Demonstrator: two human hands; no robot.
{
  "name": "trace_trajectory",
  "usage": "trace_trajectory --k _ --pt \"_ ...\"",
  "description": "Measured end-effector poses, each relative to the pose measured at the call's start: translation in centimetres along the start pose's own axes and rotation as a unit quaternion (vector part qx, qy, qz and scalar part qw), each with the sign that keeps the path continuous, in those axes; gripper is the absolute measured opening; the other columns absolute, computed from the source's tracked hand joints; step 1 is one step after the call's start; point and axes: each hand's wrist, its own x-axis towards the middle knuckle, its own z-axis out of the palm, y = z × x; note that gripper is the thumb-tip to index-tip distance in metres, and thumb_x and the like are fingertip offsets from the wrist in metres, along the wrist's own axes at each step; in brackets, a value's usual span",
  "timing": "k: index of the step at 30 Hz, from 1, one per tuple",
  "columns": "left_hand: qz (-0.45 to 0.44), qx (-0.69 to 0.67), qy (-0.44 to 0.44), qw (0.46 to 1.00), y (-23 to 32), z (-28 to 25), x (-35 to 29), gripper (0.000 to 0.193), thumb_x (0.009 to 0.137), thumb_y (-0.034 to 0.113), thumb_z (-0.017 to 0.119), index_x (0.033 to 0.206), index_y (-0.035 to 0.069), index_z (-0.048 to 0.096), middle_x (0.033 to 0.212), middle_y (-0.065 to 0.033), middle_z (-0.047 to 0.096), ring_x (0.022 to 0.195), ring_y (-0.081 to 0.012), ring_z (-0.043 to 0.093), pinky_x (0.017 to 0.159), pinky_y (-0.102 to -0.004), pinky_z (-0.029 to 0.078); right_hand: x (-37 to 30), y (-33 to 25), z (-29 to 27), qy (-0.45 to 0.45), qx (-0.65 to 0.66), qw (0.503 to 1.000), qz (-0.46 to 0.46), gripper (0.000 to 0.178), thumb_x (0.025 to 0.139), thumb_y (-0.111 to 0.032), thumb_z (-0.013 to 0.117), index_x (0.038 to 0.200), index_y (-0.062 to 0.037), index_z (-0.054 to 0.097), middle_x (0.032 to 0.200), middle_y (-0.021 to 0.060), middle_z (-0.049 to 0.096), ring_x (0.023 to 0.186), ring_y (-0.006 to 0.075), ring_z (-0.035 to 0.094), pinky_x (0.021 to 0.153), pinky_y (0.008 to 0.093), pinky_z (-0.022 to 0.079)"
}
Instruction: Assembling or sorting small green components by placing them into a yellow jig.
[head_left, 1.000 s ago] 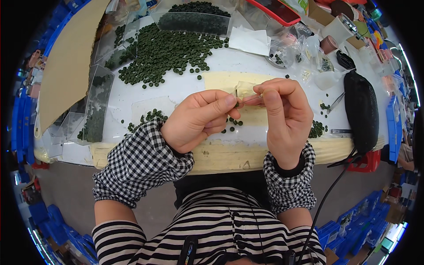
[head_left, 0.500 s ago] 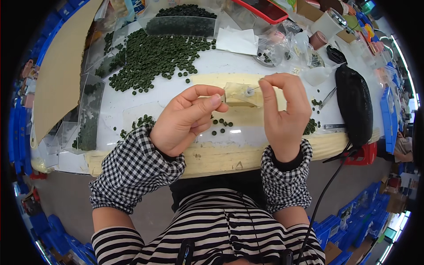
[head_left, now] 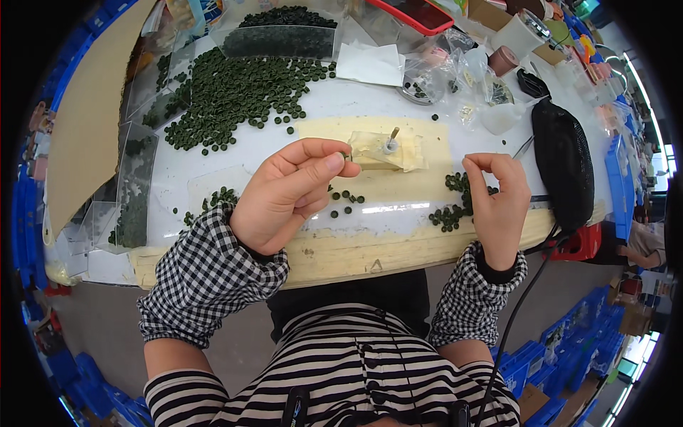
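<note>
Above the near part of the table, my left hand (head_left: 288, 188) is closed, with a small dark green disc (head_left: 346, 156) pinched between thumb and forefinger. My right hand (head_left: 500, 199) is further right, its thumb and forefinger tips together; anything between them is too small to make out. Between the hands sits a tape-covered block (head_left: 368, 151), and on it a small white tube (head_left: 390, 146) with a short brownish peg (head_left: 395, 133) sticking up. Several loose green discs (head_left: 346, 194) lie near my left hand, and a cluster of discs (head_left: 447, 217) lies beside my right wrist.
A large heap of green discs (head_left: 228, 99) spreads at the back left, beside clear plastic trays (head_left: 135, 185) and a cardboard sheet (head_left: 85, 107). White paper (head_left: 370, 64), a red-edged phone (head_left: 416, 16) and plastic bags (head_left: 473, 71) lie behind. A black mesh pouch (head_left: 562, 164) lies at right.
My right hand has moved right, away from the white tube, over toward the right cluster of discs. The peg now stands upright in the tube. My left hand keeps its pinch.
</note>
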Motion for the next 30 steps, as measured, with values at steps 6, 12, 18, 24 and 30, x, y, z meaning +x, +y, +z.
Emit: trace_trajectory --k 6,12,18,24,30 --pt "0.002 0.028 0.02 0.999 -0.1 0.1 0.0 0.018 0.093 0.009 0.051 0.109 0.003 0.058 0.096 -0.0082 0.063 0.05 -0.001 0.029 0.048 -0.0154 0.029 -0.6 0.0 0.2 -0.079 -0.048 0.995 -0.033 0.008 0.069 -0.002 0.068 0.074 -0.0025 0.063 0.072 0.0057 0.057 0.072 0.0252 0.051 0.067 0.0344 0.042" --pt "-0.004 0.006 0.012 1.0 -0.1 0.0 0.0 0.018 0.093 0.009 0.051 0.109 0.003 0.057 0.096 -0.0085 0.063 0.05 -0.0012 0.029 0.048 -0.0157 0.03 -0.3 -0.4 0.3 -0.094 -0.095 0.988 -0.075 0.007 0.07 -0.004 0.067 0.073 -0.0026 0.061 0.074 0.0056 0.056 0.074 0.0255 0.051 0.07 0.0357 0.041" --pt "0.01 0.015 -0.01 1.0 -0.3 0.0 0.1 0.017 0.093 0.01 0.051 0.107 0.004 0.059 0.096 -0.0086 0.064 0.049 -0.0016 0.028 0.047 -0.016 0.029 -0.4 -0.7 1.3 -0.054 -0.082 0.993 -0.069 0.007 0.073 -0.002 0.065 0.074 -0.0014 0.059 0.075 0.0071 0.054 0.074 0.025 0.05 0.068 0.0346 0.04" --pt "-0.002 0.025 -0.023 0.999 -0.5 0.3 -0.3 0.015 0.092 0.009 0.053 0.105 0.004 0.06 0.092 -0.0081 0.065 0.05 -0.0017 0.03 0.046 -0.0165 0.027 -0.8 -5.1 2.1 -0.027 0.233 0.972 -0.012 0.004 0.078 -0.001 0.065 0.079 -0.001 0.061 0.077 0.0074 0.057 0.074 0.0211 0.052 0.067 0.029 0.042" --pt "-0.004 0.021 -0.032 0.999 -0.6 0.5 -0.4 0.014 0.091 0.008 0.055 0.103 0.004 0.061 0.091 -0.0073 0.066 0.05 -0.0009 0.033 0.046 -0.0166 0.027 -0.9 -7.2 4.2 -0.038 0.318 0.947 0.003 0.004 0.078 -0.002 0.065 0.08 -0.001 0.061 0.077 0.0074 0.058 0.073 0.0194 0.054 0.067 0.0282 0.043"
